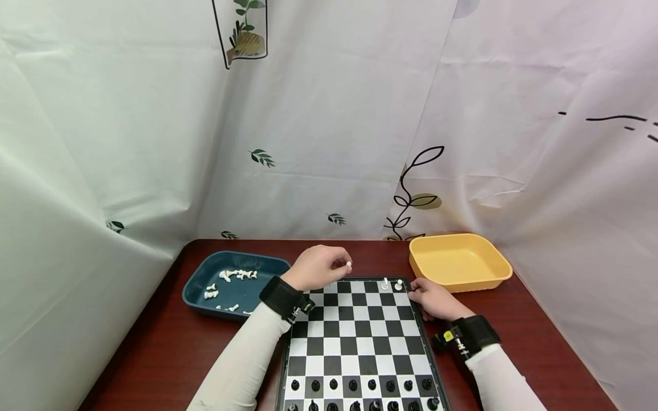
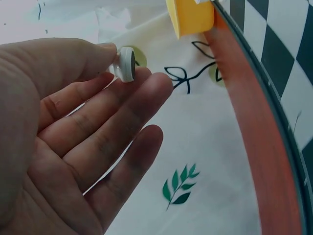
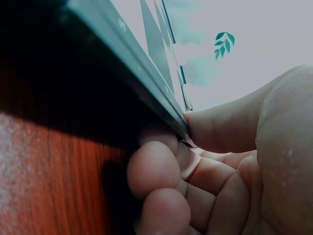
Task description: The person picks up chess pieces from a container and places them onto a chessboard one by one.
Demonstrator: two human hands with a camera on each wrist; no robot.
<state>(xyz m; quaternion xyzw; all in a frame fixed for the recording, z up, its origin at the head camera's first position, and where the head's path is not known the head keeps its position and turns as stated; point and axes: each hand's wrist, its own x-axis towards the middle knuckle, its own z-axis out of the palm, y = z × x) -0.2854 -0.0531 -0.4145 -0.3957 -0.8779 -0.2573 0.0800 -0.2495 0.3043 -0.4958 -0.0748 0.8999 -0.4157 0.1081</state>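
My left hand (image 1: pixel 320 267) is over the far left part of the chessboard (image 1: pixel 354 329), pinching a small white chess piece (image 2: pixel 126 64) between thumb and fingertips. The piece's dark base faces outward in the left wrist view; the rest of it is partly hidden by the fingers. At the board's far right corner my right hand (image 1: pixel 437 299) grips the edge, thumb on top and fingers curled beneath in the right wrist view. Two white pieces (image 1: pixel 398 285) stand at that corner. Black pieces (image 1: pixel 352 385) fill the two rows nearest me.
A dark blue tray (image 1: pixel 197 274) left of the board holds several white chess pieces (image 1: pixel 239 275). Behind the right hand stands a yellow tray (image 1: pixel 460 262). Everything rests on a reddish-brown table (image 1: pixel 139 365), with patterned white cloth (image 1: pixel 329 142) hanging behind and beside it.
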